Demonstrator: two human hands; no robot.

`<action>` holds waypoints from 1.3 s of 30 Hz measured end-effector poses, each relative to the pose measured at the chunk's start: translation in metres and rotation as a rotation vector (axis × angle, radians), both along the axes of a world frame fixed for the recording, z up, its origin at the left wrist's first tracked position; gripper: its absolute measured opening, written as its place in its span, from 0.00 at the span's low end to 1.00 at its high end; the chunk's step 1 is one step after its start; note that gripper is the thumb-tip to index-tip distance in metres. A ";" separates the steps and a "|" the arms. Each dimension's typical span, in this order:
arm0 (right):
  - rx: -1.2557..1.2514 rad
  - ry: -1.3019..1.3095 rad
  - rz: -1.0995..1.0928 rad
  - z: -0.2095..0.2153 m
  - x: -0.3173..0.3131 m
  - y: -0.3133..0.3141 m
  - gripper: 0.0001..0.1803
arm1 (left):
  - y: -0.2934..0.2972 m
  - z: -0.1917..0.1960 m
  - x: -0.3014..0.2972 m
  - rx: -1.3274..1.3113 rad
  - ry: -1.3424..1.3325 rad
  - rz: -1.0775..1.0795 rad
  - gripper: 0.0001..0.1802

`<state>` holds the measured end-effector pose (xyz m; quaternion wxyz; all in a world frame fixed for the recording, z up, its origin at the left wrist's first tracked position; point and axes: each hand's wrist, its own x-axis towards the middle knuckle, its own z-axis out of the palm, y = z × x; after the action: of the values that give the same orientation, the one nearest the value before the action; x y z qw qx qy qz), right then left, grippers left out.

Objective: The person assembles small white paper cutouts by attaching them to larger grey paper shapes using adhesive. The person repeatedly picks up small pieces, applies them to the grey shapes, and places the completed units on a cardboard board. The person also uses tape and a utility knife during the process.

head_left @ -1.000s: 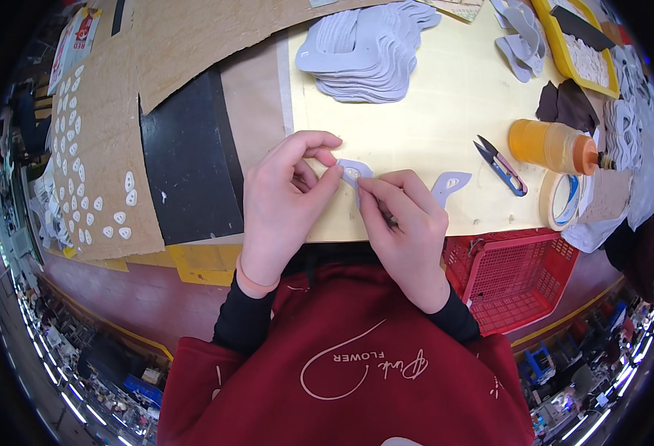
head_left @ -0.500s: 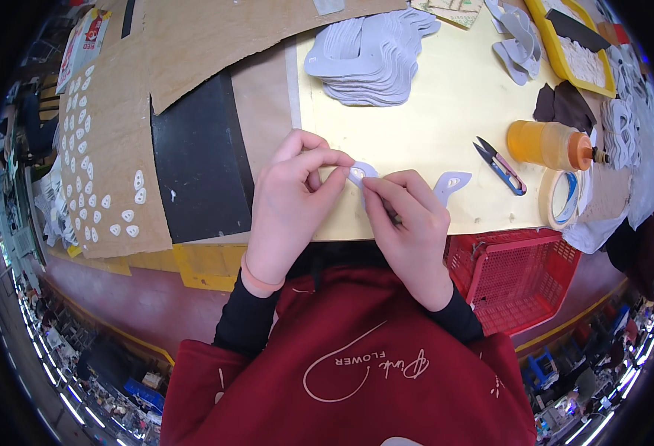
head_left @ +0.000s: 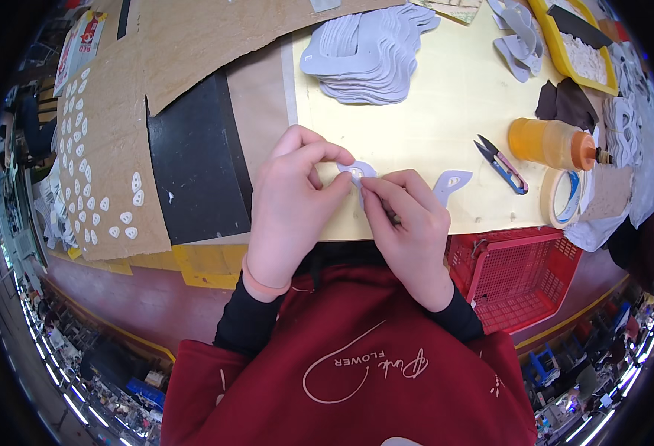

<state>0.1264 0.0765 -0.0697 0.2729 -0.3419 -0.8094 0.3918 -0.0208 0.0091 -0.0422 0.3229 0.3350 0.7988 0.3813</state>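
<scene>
Between my hands, close to the table's front edge, is a light grey cut fabric piece (head_left: 366, 168) with a small white patch (head_left: 356, 172) on it. My left hand (head_left: 290, 195) has its forefinger and thumb on the piece's left side, the tips slightly parted around it. On the other side, my right hand (head_left: 409, 215) pinches its right edge between thumb and forefinger. My fingers hide part of the piece. Just right of my right hand lies another grey piece (head_left: 452, 183), with a white patch around its slot. Behind my hands stands a stack of grey pieces (head_left: 368, 63).
Small white patches (head_left: 126, 217) lie in rows on brown cardboard (head_left: 119, 149) at left. To the right are thread snips (head_left: 502, 163), an orange bottle (head_left: 542, 141), a tape roll (head_left: 562, 197) and a yellow tray (head_left: 602, 83). Below the table edge stands a red basket (head_left: 520, 279).
My left thumb and forefinger have parted a little, and more of the white patch shows. My right hand keeps its pinch, almost unmoved.
</scene>
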 end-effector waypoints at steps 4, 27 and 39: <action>-0.033 0.003 -0.008 0.002 0.000 -0.001 0.07 | 0.004 0.003 0.007 -0.005 0.058 0.025 0.08; 0.098 -0.101 0.059 0.009 0.001 -0.003 0.08 | 0.001 -0.002 0.004 -0.016 0.028 0.004 0.11; -0.119 -0.054 0.004 0.008 0.003 -0.001 0.07 | -0.002 -0.001 0.008 0.016 0.040 0.025 0.11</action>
<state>0.1298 0.0754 -0.0614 0.2295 -0.3662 -0.7924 0.4305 -0.0124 0.0072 -0.0435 0.2993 0.3351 0.8064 0.3846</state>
